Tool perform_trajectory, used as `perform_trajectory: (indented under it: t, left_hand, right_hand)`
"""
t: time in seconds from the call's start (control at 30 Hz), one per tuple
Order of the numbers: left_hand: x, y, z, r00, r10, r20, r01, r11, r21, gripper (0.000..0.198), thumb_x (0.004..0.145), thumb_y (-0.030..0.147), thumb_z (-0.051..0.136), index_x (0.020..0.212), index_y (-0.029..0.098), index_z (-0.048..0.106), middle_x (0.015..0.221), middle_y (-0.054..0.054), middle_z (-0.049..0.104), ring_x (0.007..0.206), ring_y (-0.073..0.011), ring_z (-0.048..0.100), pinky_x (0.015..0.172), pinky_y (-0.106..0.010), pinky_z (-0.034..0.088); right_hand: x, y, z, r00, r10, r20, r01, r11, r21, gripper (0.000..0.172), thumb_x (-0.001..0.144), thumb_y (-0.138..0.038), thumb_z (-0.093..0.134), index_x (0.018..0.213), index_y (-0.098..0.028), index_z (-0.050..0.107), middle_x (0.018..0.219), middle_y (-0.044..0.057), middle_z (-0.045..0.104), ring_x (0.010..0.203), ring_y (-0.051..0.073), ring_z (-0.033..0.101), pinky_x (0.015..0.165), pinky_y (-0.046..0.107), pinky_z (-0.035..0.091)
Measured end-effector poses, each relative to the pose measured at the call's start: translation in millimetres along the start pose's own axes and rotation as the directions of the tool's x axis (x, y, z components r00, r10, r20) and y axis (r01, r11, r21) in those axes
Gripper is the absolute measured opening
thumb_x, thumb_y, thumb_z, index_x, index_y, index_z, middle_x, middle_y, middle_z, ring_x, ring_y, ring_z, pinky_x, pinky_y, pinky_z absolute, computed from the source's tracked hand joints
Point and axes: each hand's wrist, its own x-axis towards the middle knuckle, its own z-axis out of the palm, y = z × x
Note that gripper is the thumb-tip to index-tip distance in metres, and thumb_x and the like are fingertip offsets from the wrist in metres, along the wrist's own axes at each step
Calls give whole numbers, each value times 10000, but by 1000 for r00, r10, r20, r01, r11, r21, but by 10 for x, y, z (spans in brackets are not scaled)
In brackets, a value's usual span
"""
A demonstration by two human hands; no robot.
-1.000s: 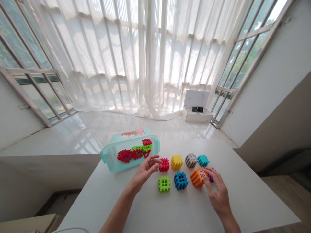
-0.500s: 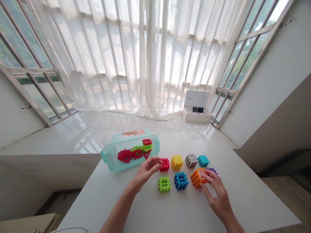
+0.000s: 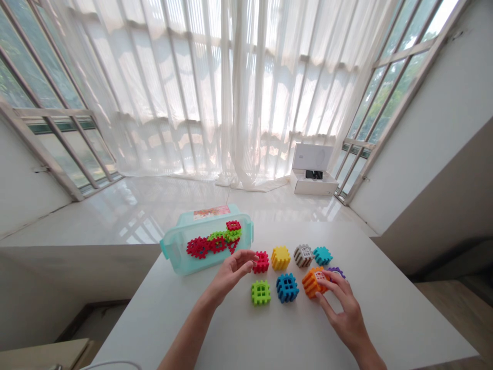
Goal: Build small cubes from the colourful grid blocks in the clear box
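My right hand has its thumb and fingertips on the orange block cube, which has a white window panel on one side. Partly behind those fingers is a purple block. My left hand hovers at the left side of the red block cube, its fingers lightly curved and the thumb apart. Nearby stand a lime-green block cube, a blue one, a yellow one, a grey-brown one with a white window, and a teal one.
A translucent aqua bin at the left holds red and green toothed pieces. All of this rests on a white table. Behind, on the sill, sits an open white box with a phone on it, before sheer curtains.
My right thumb has shifted slightly left, closer in against the orange block cube. My left hand and the other blocks look the same.
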Motion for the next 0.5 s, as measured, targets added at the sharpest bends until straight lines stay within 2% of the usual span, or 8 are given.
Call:
perform_trajectory:
  t: [0.37, 0.5]
  left_hand:
    - [2, 13, -11, 1000, -1, -17, 1, 1000, 17, 383, 815, 485, 746, 1059, 197, 684, 1066, -93, 729, 1006, -234, 664, 839, -328, 524]
    - [31, -48, -13, 998, 30, -58, -24, 995, 102, 372, 830, 493, 718, 1040, 187, 688, 1007, -80, 731, 910, -204, 670, 769, -292, 523]
  right_hand:
    - [-7, -40, -32, 1000, 19, -25, -19, 1000, 15, 228, 908, -276, 647, 1130, -249, 690, 1260, 110, 624, 1173, 309, 602, 980, 551, 529]
    - [93, -171, -88, 997, 25, -77, -20, 998, 67, 257, 916, -255, 623, 1168, -245, 675, 1253, 123, 625, 1182, 309, 590, 984, 556, 519]
